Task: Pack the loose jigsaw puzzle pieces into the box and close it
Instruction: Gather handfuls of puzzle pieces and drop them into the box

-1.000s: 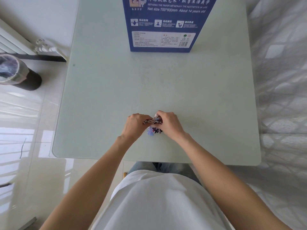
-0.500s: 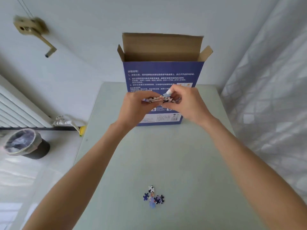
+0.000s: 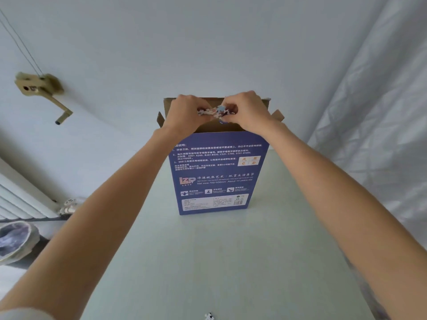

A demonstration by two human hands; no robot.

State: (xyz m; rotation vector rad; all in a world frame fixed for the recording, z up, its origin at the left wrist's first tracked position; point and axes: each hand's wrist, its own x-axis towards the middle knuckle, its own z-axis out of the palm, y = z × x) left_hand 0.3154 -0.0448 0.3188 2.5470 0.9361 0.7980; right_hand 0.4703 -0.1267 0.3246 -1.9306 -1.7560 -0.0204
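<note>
Item: a tall blue cardboard box, printed with white text and a barcode label, is stood upright on a pale green glass-topped table, towards its far side. Its brown top flaps are folded open, the rear flap raised behind the hands and the small side flaps angled outward.

Item: a cluster of small multicoloured jigsaw puzzle pieces is held over the open mouth of the box, between both hands. One blue piece is seen just beneath the cluster, above the opening (whether it is touching the cluster cannot be told).

Item: the left hand is curled, its fingers pinching the left end of the cluster.

Item: the right hand is likewise curled, its fingers pinching the right end. Both forearms are extended over the table.

Item: one stray black-and-white puzzle piece is left on the table at the near edge, well apart from the box.

Surroundings: a white radiator is set at the left; a lined round waste bin below it; a sheer white curtain at the right; a brass-coloured crank fitting on the wall.
</note>
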